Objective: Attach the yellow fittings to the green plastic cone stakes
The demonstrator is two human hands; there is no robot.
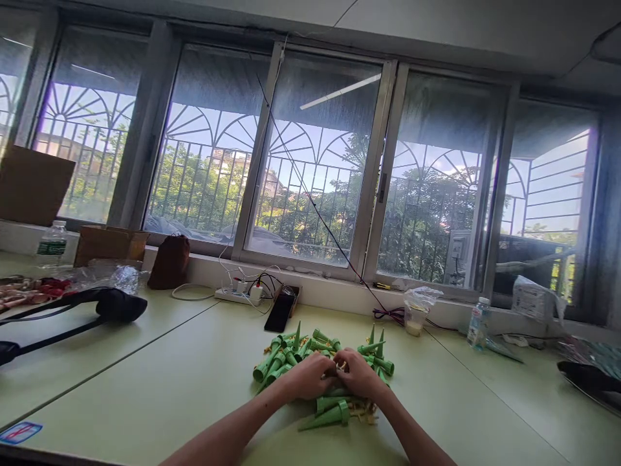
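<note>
My left hand (314, 377) and my right hand (358, 373) meet over a heap of green cone-shaped plastic spikes (276, 362). Both have their fingers curled in and pinched close together. Something small and pale shows between the fingertips, too hidden to name. In front of my hands, one green spike (327, 416) lies on its side, its tip to the left. Small yellowish pieces (363, 411) are scattered beside it and among the heap. Several spikes stand point up behind my hands; others lie on their sides.
The heap lies on a pale green table (145, 388). Behind it are a black phone (280, 312), a power strip (237, 295) with cables, and a plastic cup (414, 317). A bottle (478, 323) stands right. At left are a black strapped object (119, 304) and a brown bag (169, 262).
</note>
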